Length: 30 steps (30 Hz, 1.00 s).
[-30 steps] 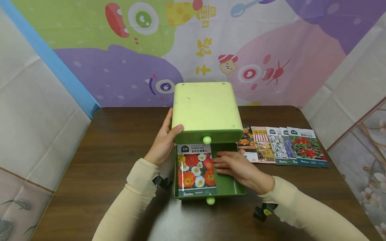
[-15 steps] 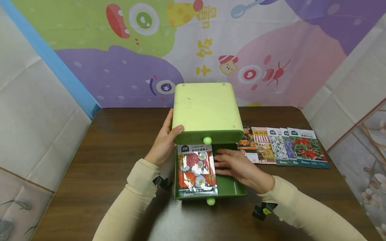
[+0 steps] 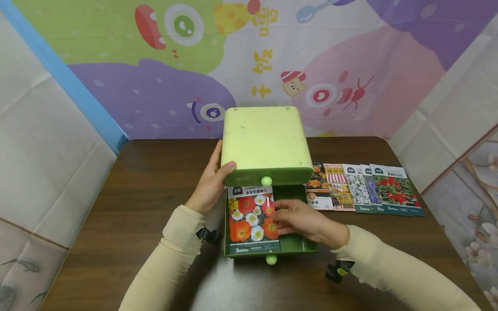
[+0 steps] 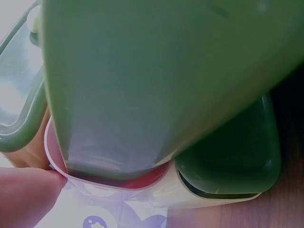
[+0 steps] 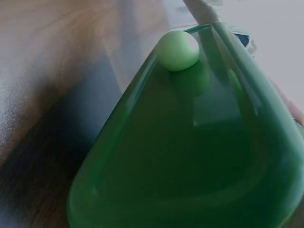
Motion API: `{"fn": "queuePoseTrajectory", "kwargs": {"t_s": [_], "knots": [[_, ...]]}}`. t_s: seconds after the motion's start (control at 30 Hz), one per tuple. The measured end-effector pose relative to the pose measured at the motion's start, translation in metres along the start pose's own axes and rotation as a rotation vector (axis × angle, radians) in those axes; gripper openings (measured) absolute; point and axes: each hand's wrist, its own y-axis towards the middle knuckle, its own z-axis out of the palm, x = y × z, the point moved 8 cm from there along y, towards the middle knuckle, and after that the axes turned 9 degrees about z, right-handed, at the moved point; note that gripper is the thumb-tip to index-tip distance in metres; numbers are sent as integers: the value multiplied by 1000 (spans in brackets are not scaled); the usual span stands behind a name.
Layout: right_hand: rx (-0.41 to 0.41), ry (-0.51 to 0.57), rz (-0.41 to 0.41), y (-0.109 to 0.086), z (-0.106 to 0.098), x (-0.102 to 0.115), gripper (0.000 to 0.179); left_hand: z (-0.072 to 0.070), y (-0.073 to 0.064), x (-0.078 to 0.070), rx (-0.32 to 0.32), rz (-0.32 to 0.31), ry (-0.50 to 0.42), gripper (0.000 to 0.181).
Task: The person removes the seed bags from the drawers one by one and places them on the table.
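Observation:
A pale green drawer box stands on the table with a green drawer pulled out at the front. My left hand grips the box's left side, thumb at the front corner; that thumb shows by the opening's rim in the left wrist view. Inside the drawer, a flower seed packet with red and white poppies lies along the left. My right hand reaches in from the right and pinches the packet's right edge, its fingertips partly hidden. The pulled-out drawer's round knob fills part of the right wrist view.
To the right of the box, several more seed packets lie overlapping in a row on the brown table. The upper drawer with its knob is in the box. A printed cartoon cloth hangs behind the table.
My right fingers have moved slightly left and closed on the poppy packet's edge. The packet's glare came and went as it tilted a little. My left hand has stayed on the box.

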Motion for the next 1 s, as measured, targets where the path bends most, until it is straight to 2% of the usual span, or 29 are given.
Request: {"fn": "queuePoseTrajectory", "kwargs": {"t_s": [0.23, 0.47, 0.73, 1.0], "knots": [[-46, -28, -4, 3, 0, 1, 47, -1, 0, 1, -7, -2, -7, 78], [-47, -55, -54, 3, 1, 5, 35, -1, 0, 1, 0, 6, -2, 79], [-81, -28, -10, 1, -6, 6, 37, 0, 0, 1, -4, 8, -48, 77], [-79, -3, 1, -14, -8, 7, 38, 0, 1, 1, -3, 11, -25, 77]]}}
